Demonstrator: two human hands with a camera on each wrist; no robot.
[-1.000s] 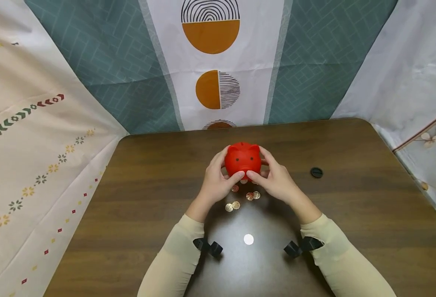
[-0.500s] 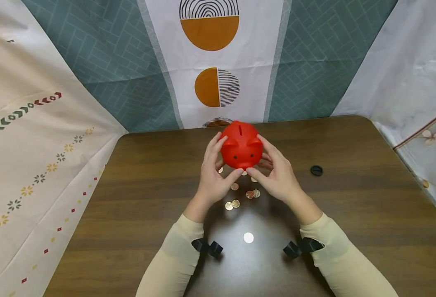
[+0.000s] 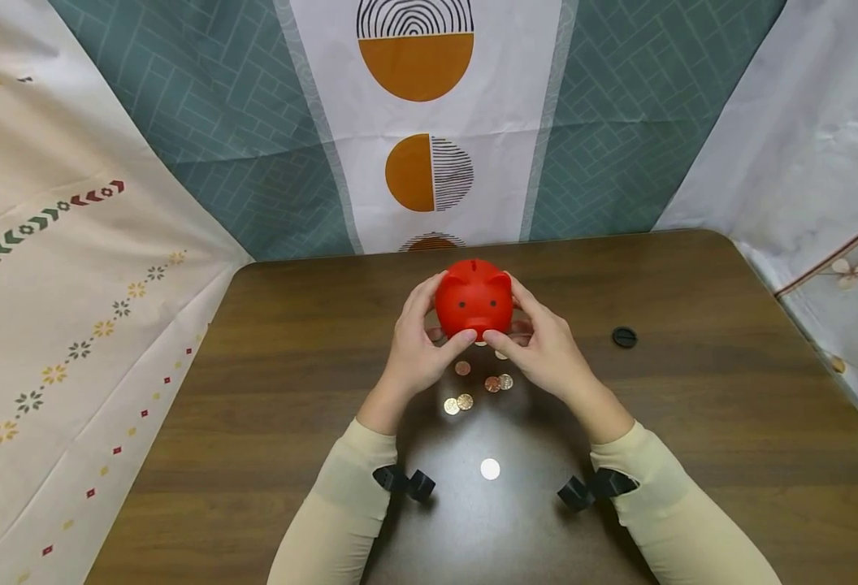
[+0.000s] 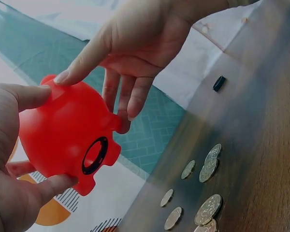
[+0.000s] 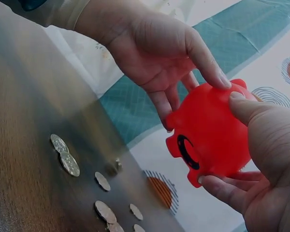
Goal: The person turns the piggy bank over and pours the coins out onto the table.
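Both hands hold a red piggy bank [image 3: 474, 299] up over the far half of the table. My left hand [image 3: 416, 345] grips its left side, and my right hand [image 3: 548, 348] grips the right, thumbs together at the snout. Its face points toward me in the head view, with a slot on top. From the left wrist view, a black-rimmed round hole [image 4: 95, 154] shows open in its belly, between the feet. Beneath it several coins [image 3: 492, 384] lie scattered on the wood, some overlapping. One small blurred thing [image 5: 114, 166] appears near the coins in the right wrist view.
A black round plug [image 3: 624, 337] lies on the table to the right of the hands. Closer to me is a bright white disc [image 3: 490, 469] on the glossy tabletop [image 3: 268, 455]. Patterned cloths [image 3: 253, 138] hang behind the table and along its sides.
The piggy bank rose and tipped so its top slot faced me, then came down a little and tilted back, face forward. Both hands moved with it and kept their grip.
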